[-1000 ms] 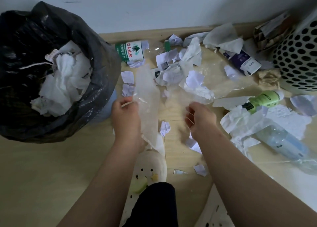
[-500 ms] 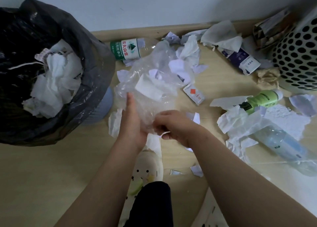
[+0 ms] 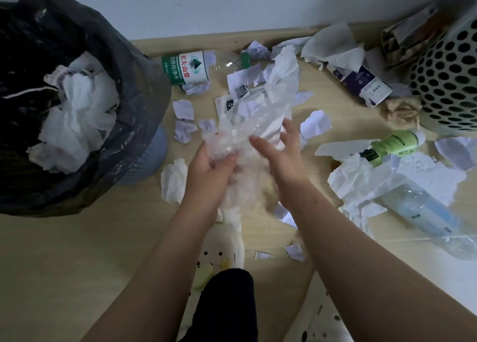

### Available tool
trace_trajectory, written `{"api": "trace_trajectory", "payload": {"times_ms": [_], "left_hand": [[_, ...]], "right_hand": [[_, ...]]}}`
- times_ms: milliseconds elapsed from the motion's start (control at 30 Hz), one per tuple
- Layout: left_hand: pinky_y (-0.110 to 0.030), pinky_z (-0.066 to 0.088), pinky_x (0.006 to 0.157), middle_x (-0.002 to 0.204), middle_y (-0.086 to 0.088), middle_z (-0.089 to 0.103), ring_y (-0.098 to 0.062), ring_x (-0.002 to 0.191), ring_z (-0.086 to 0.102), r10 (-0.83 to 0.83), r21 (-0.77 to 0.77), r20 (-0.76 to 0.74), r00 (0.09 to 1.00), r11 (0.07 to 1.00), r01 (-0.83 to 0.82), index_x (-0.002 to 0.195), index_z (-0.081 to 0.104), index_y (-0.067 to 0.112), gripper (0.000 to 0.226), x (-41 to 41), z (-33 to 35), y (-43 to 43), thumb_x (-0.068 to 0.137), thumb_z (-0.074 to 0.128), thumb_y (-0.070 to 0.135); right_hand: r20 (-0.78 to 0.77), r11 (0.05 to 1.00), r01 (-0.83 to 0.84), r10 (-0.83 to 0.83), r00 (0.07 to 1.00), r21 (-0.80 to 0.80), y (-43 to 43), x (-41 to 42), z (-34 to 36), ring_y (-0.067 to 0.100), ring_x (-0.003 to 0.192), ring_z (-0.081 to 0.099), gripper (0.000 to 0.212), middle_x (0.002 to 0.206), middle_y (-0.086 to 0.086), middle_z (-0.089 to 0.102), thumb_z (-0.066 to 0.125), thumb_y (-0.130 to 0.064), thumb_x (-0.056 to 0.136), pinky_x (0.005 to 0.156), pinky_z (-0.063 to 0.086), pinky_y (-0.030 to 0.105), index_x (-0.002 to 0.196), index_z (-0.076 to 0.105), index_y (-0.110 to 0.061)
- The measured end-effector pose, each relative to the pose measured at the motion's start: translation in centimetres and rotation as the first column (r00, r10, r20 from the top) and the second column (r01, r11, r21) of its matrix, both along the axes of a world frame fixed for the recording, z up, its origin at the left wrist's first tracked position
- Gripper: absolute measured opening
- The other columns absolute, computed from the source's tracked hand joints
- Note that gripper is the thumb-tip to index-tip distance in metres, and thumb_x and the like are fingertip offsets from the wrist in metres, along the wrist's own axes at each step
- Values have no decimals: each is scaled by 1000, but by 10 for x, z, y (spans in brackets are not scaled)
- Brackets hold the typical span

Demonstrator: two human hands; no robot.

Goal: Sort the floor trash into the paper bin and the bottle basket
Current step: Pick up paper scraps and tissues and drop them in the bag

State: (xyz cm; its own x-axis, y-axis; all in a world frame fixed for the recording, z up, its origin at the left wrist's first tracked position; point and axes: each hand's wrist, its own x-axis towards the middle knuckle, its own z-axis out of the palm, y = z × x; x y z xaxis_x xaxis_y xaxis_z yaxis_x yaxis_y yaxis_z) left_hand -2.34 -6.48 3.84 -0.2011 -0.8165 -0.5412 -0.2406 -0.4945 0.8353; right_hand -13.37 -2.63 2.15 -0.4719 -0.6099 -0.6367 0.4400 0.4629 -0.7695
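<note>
Bin (image 3: 144, 88), upper left of frame, sits half full of paper. At centre, left hand (image 3: 214, 166) clenches a clear plastic wrap (image 3: 258, 114) while right hand (image 3: 281, 156) spreads open-fingered against it. Bottles (image 3: 395, 145) litter the floor toward the basket (image 3: 449, 78), upper right. Bundling underway; likely next, a drop into the bin.

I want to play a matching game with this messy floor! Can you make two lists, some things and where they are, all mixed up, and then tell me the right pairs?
Things:
1. green-label bottle
2. light green bottle
3. clear plastic bag
4. white tissues

Places:
A. inside the black-bagged bin
B. held by the left hand
C. lying on the floor near the wall, beside the bin
D. lying on the floor close to the white basket with holes

Right pairs: 1-C, 2-D, 3-B, 4-A
</note>
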Motion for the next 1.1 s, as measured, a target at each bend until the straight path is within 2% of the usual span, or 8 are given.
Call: {"api": "trace_trajectory", "payload": {"times_ms": [200,367,500,600,733,867,933,1100], "left_hand": [[-42,52,87,104,-12,69,-27,93,67,221,326,-242,945,936,-135,114,61,6,28,0,3,-7,86,57,3],[-39,53,85,96,-6,71,-23,90,68,308,419,-292,905,892,-169,117,64,12,33,8,6,-12,85,55,10],[-48,52,91,107,-14,69,-31,99,67,303,256,-179,936,933,-253,116,62,6,35,7,8,-13,84,53,-1],[-48,50,91,101,-15,68,-31,92,65,262,213,-146,954,950,-228,114,62,2,32,5,12,-10,84,51,-5],[-45,52,87,94,-14,72,-30,88,69,171,272,-216,961,956,-109,105,65,4,27,-1,13,-5,85,50,-6],[-31,56,69,69,-3,71,-18,65,67,131,337,-281,951,941,-30,84,65,14,31,-1,7,-2,85,46,-9],[-34,56,73,79,-5,72,-20,71,69,156,361,-271,950,931,-50,91,67,13,26,1,6,-3,86,48,-4],[-50,48,96,114,-13,68,-32,104,65,308,436,-269,913,884,-169,118,63,8,38,10,2,-11,81,56,15]], "right_hand": [[-235,945,248,-197,952,213,0,-11,-10,16,86,59,29,103,-4,63,54,-10,84,82,51,30,111,60,-20],[-447,782,565,-420,790,263,15,-29,-22,18,94,58,29,97,-6,56,52,-9,87,75,42,24,115,58,-13],[-616,806,580,-401,678,115,10,-25,-12,18,116,48,39,128,-1,50,50,-15,89,84,34,22,128,49,-16],[-485,955,287,-287,826,-76,-3,-13,4,13,110,48,43,119,-8,49,61,-14,83,94,41,28,122,48,-24],[-197,996,-89,94,976,31,-4,11,1,16,100,55,45,112,-7,52,65,-10,80,88,49,31,114,43,-30],[-301,961,132,-55,952,243,7,8,-14,18,66,45,9,67,-3,45,56,-12,82,60,39,28,82,47,-14],[-365,933,272,-173,915,238,13,-4,-19,16,59,36,20,61,-3,38,52,-9,82,56,32,26,67,39,-13],[-351,757,579,-476,807,304,27,-26,-22,14,60,44,18,81,-4,48,50,-21,89,63,35,26,107,47,-18]]}}
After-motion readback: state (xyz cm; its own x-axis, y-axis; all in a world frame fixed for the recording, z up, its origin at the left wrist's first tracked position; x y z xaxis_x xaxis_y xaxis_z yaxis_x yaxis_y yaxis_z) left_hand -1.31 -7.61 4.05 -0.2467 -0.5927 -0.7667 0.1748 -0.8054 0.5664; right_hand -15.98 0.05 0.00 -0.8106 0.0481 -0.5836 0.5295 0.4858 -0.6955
